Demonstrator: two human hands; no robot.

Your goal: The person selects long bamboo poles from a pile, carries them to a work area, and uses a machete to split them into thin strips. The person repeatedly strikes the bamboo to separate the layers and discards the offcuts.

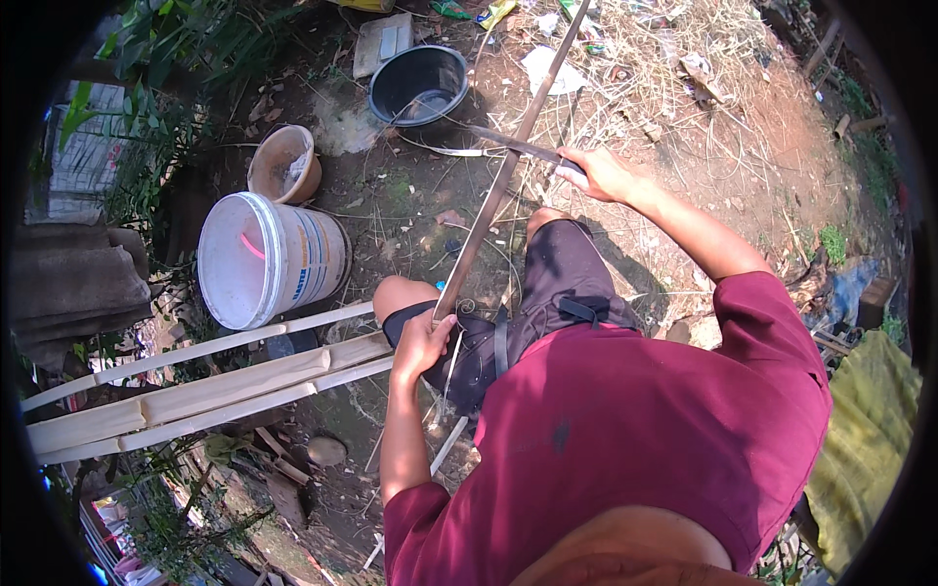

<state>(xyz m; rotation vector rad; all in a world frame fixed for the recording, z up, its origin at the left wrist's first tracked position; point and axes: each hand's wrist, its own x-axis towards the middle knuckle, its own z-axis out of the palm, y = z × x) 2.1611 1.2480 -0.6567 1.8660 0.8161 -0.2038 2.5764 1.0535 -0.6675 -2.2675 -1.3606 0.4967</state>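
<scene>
A long brown bamboo strip (486, 217) runs slantwise from my lap up past the top of the view. My left hand (422, 344) is closed round its near end, beside my left knee. In my right hand (604, 177) is a long-bladed knife (518, 145), gripped by its handle, with the blade pointing left. That blade crosses the strip roughly midway along its visible length and appears to touch it. Thin pale shavings hang and lie around the near end of the strip.
Left of my knees lie several pale split bamboo lengths (234, 381). Beyond them are a white bucket (308, 259) on its side, a tan pail (311, 176) and a black basin (445, 109). Dry shavings and litter (635, 107) cover the ground ahead. A yellow-green cloth (865, 439) lies at right.
</scene>
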